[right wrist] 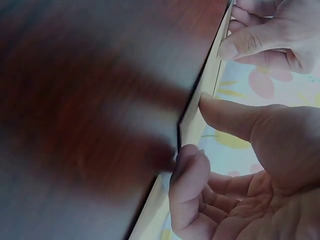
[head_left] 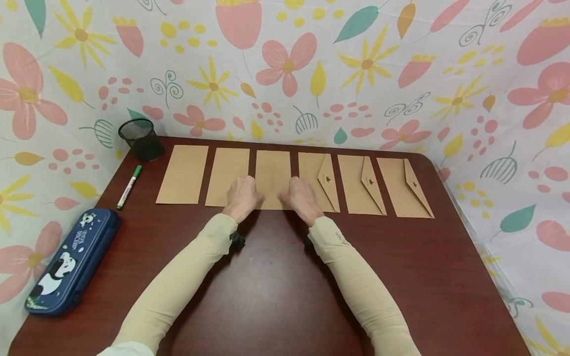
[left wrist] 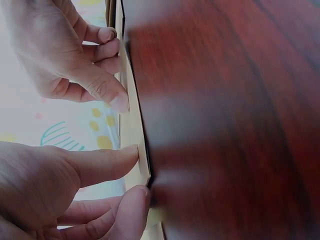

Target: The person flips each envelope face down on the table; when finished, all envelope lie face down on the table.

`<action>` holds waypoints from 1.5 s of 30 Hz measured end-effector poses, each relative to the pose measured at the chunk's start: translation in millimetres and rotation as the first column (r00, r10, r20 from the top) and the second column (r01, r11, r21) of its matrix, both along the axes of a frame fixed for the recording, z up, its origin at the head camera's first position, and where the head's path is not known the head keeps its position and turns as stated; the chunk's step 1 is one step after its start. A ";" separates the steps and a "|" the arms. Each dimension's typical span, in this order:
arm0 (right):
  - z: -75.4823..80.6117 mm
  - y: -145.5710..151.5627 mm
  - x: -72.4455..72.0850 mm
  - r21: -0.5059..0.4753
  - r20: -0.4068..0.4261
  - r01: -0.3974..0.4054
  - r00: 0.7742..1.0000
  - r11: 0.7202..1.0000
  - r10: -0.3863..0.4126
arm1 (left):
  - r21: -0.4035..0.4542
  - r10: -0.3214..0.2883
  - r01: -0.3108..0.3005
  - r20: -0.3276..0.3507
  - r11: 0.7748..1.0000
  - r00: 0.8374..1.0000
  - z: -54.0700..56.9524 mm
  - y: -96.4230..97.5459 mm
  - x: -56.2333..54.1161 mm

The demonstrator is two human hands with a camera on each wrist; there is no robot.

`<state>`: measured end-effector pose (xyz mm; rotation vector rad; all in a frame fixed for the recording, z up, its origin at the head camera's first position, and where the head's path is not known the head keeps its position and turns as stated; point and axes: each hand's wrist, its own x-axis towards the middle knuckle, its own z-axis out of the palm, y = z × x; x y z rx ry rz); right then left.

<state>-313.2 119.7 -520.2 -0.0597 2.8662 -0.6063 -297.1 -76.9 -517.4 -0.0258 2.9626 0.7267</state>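
A row of brown paper envelopes lies along the far side of the table. My left hand (head_left: 242,198) is at the near left corner of a plain envelope (head_left: 273,170) in the middle; my right hand (head_left: 303,199) is at its near right corner. Up close in the left wrist view, the left thumb (left wrist: 112,162) lies on the envelope's face, its index finger (left wrist: 134,210) bent at the corner. The right wrist view has the right thumb (right wrist: 227,112) and curled index finger (right wrist: 190,172) likewise about the other corner. The envelope lies flat on the table.
Two plain envelopes (head_left: 183,173) lie to the left, and three with pointed flaps (head_left: 358,185) to the right. A black mesh pen cup (head_left: 147,143), a green-capped marker (head_left: 129,187) and a blue panda pencil case (head_left: 73,262) are on the table's (head_left: 267,306) left side. Flowered cloth hangs behind.
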 end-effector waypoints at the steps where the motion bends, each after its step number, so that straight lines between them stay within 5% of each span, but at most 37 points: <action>1: 0.8 0.2 1.5 -0.016 -0.006 -0.002 1.000 1.000 0.002 | -0.001 -0.001 0.001 -0.006 1.000 1.000 -1.2 -0.2 -0.2; 3: 2.4 0.8 5.8 -0.050 -0.029 0.003 1.000 0.999 -0.005 | -0.002 0.000 0.000 -0.024 1.000 1.000 -3.4 -0.3 0.2; 8: 50.0 1.7 39.9 -0.127 -0.060 0.036 0.997 0.991 -0.044 | 0.027 -0.012 0.014 -0.075 1.000 0.997 -2.9 4.1 4.7; 10: 74.3 4.4 55.1 -0.124 -0.070 0.040 0.996 0.992 -0.049 | 0.043 -0.022 0.026 -0.093 0.999 0.995 9.1 9.2 13.5; 14: 86.2 20.9 64.5 -0.076 -0.142 0.037 0.989 0.996 -0.047 | 0.085 -0.034 0.043 -0.109 0.995 0.993 49.2 21.8 44.0; 17: 69.9 45.2 54.1 -0.092 -0.166 0.043 0.984 0.995 -0.058 | 0.108 -0.042 0.054 -0.107 0.993 0.993 69.7 28.9 61.6; 23: 33.2 91.6 28.5 -0.062 -0.172 0.070 0.982 0.996 -0.079 | 0.115 -0.059 0.073 -0.120 0.991 0.991 72.9 36.8 68.2; 30: 60.8 98.8 48.5 0.053 -0.105 0.093 0.991 0.994 -0.087 | 0.123 -0.081 0.100 -0.152 0.987 0.985 72.7 42.2 69.0; 38: 65.7 100.8 55.1 0.074 -0.062 0.083 0.995 0.994 -0.079 | 0.114 -0.113 0.135 -0.177 0.984 0.978 72.9 49.0 71.7; 45: 13.1 124.4 18.6 0.082 -0.057 0.122 0.991 0.989 -0.118 | 0.124 -0.119 0.140 -0.166 0.982 0.979 72.7 55.7 75.0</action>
